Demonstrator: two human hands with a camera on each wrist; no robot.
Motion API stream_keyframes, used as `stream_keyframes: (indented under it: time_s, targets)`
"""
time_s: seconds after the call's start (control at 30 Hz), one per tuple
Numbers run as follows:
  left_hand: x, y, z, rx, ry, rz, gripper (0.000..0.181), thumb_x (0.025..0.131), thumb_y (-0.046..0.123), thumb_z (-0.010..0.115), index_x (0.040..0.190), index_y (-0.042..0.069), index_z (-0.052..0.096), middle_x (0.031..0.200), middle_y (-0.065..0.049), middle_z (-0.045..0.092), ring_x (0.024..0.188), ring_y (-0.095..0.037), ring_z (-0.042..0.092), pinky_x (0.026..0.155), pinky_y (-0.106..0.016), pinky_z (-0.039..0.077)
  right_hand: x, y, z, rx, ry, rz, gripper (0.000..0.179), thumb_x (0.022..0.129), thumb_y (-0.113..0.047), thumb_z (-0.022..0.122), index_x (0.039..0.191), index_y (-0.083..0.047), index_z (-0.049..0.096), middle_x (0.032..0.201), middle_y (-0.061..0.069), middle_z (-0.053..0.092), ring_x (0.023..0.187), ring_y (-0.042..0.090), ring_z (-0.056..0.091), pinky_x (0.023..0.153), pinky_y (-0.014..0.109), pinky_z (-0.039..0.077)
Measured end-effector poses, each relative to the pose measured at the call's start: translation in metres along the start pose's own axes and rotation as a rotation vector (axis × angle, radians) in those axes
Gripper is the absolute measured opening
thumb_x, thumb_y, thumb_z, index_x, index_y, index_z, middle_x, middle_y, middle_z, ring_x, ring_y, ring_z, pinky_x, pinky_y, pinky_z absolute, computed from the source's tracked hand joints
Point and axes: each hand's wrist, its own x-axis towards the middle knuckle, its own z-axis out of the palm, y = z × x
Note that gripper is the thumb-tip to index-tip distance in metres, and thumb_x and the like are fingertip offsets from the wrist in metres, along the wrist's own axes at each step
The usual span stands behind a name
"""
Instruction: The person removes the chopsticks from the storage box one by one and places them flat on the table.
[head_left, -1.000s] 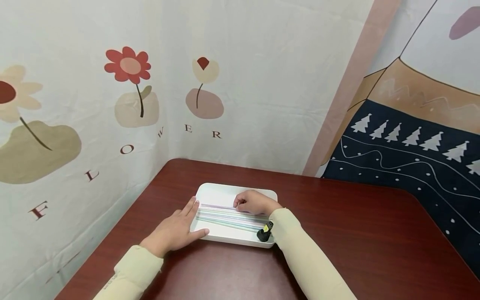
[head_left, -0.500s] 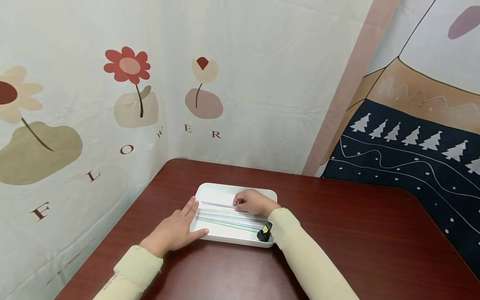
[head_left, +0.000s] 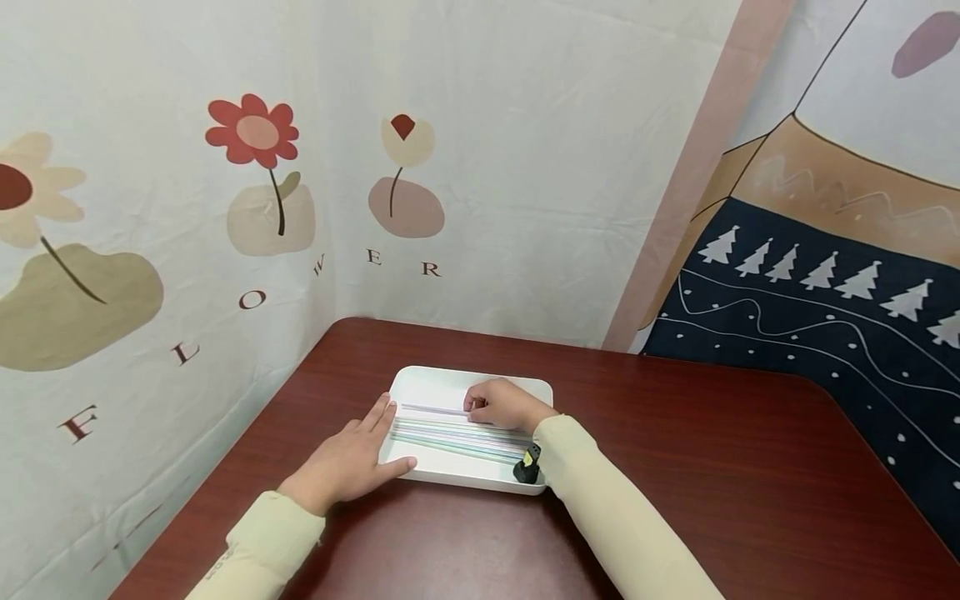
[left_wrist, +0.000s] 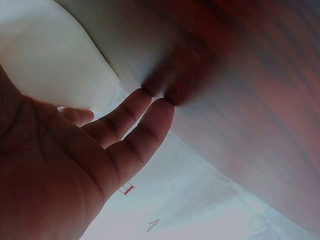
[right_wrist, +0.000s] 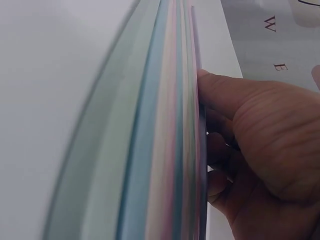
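Note:
A white tray (head_left: 442, 383) holds a row of long thin pastel straws (head_left: 453, 440), green, blue, cream and pink. My right hand (head_left: 510, 404) is inside the tray over the far side of the row. In the right wrist view, its thumb lies against a purple straw (right_wrist: 202, 145) at the edge of the row, and the other fingers curl behind it. Left of that hand, the purple straw's left part (head_left: 433, 409) lies slightly apart from the others. My left hand (head_left: 341, 458) rests spread on the tray's left end, thumb at the near rim, holding no straw.
The tray stands on a dark red wooden table (head_left: 675, 450). A white curtain (head_left: 517, 200) printed with flowers and letters hangs behind the table and to its left. At the right hangs a dark blue printed cloth (head_left: 780, 333). A small black device (head_left: 527, 465) sits at the right wrist.
The purple straw's left end has shifted slightly toward the tray's far side, away from the row. Both hands have stayed almost where they were; the view has drifted a little.

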Motion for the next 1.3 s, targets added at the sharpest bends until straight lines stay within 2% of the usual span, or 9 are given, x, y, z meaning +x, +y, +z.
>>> stream_keyframes:
  time_s: [0.53,0.77,0.93,1.3]
  targets:
    - [0.000,-0.002,0.001,-0.014,0.012,0.011,0.102,0.090,0.074,0.046,0.154,-0.003,0.028,0.163,-0.017,0.019,0.124,-0.052,0.048,0.097,-0.057,0.044,-0.003,-0.001,-0.006,0.026,0.022,0.008,0.016,0.097,-0.011,0.061,0.091,-0.025,0.067,0.077,-0.007,0.060,0.067,0.009,0.051,0.067,0.028,0.045]
    - [-0.001,-0.002,0.001,-0.018,0.007,0.007,0.103,0.090,0.075,0.046,0.154,-0.003,0.028,0.163,-0.017,0.019,0.124,-0.051,0.049,0.096,-0.057,0.046,-0.005,-0.004,-0.011,0.022,0.025,0.006,0.015,0.098,-0.011,0.061,0.095,-0.024,0.068,0.089,-0.010,0.064,0.079,0.011,0.055,0.075,0.029,0.047]
    - [-0.001,-0.001,-0.001,-0.019,0.009,0.010,0.101,0.090,0.073,0.047,0.154,-0.004,0.029,0.163,-0.017,0.020,0.124,-0.052,0.049,0.097,-0.057,0.045,-0.006,-0.007,-0.015,0.026,0.028,0.009,0.013,0.099,-0.012,0.062,0.098,-0.023,0.067,0.092,-0.009,0.064,0.082,0.012,0.056,0.077,0.030,0.048]
    - [-0.002,-0.001,0.000,-0.016,0.018,0.020,0.101,0.091,0.073,0.048,0.153,-0.004,0.030,0.162,-0.018,0.020,0.123,-0.052,0.050,0.097,-0.057,0.045,-0.020,-0.023,-0.039,0.027,0.059,-0.049,0.011,0.098,-0.010,0.062,0.099,-0.020,0.068,0.091,-0.007,0.063,0.081,0.014,0.056,0.072,0.030,0.049]
